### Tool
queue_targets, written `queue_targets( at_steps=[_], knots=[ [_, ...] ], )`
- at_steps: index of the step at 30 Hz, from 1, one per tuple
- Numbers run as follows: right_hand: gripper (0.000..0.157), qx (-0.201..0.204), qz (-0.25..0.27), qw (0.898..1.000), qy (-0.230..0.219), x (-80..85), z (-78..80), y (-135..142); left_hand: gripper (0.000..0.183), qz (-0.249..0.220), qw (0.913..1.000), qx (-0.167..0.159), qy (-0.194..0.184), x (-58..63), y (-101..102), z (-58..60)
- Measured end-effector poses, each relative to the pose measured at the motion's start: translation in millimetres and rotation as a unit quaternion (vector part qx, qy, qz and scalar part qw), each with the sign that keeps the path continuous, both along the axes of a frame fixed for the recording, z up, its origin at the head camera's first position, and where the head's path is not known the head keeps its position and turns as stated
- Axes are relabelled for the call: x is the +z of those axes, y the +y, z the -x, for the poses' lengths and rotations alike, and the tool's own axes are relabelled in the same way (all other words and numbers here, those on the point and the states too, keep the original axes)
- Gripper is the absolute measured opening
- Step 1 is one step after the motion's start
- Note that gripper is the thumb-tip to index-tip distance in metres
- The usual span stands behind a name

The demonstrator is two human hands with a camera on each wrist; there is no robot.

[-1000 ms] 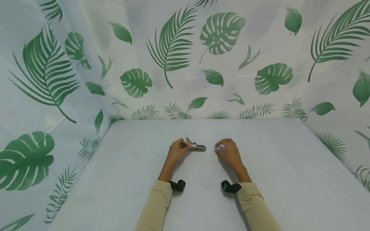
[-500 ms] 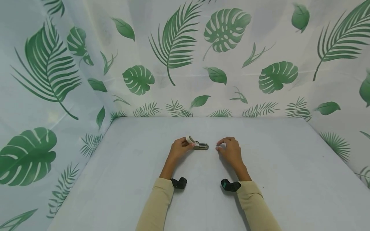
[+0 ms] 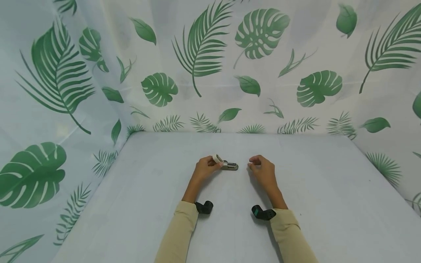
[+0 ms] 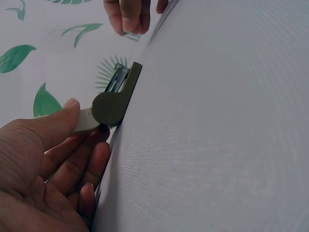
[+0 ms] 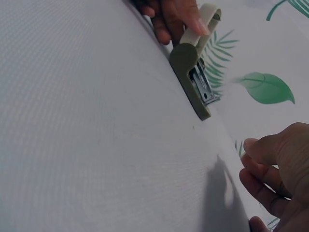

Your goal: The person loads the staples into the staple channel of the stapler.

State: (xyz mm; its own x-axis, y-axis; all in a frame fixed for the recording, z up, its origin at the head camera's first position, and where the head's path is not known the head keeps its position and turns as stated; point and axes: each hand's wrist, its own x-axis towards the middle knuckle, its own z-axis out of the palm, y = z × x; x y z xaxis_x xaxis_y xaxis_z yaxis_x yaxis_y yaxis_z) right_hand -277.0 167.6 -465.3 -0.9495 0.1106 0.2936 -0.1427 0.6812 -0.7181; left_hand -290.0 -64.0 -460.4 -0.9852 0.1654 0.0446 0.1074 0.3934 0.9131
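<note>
A small olive and cream stapler stands on the white table with its cream top arm swung up and back, so its metal staple channel shows. My left hand holds the stapler at its rear, the thumb on the cream arm. To the right, a short gap away, my right hand is just above the table with thumb and fingertips together. They pinch a tiny pale piece that looks like a short strip of staples, mostly hidden by the fingers.
The white cloth-covered table spreads out around both hands. Behind it and at the sides hang white curtains with a green leaf print. A black wrist camera sits on each sleeve cuff.
The head view has shifted slightly. My left hand keeps its hold on the open stapler. At my right fingertips, the pale piece shows less than a second ago.
</note>
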Motion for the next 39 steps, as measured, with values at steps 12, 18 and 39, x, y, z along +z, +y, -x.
queue_targets(
  at_steps=[12, 18, 39],
  knots=[
    [0.017, -0.039, 0.044, 0.998, 0.007, 5.7, -1.7, 2.9, 0.037, -0.001, 1.0000, 0.001, -0.002, -0.6, -0.5, 1.3],
    [0.023, -0.037, 0.097, 0.994, -0.016, 7.7, -3.1, 3.8, 0.038, 0.005, 1.0000, 0.003, -0.007, -0.8, -0.7, 2.2],
    [0.024, -0.006, 0.086, 0.996, -0.039, 8.6, -2.5, 4.4, 0.036, 0.022, 0.9997, 0.003, 0.007, -2.7, -0.5, 3.0]
  ],
)
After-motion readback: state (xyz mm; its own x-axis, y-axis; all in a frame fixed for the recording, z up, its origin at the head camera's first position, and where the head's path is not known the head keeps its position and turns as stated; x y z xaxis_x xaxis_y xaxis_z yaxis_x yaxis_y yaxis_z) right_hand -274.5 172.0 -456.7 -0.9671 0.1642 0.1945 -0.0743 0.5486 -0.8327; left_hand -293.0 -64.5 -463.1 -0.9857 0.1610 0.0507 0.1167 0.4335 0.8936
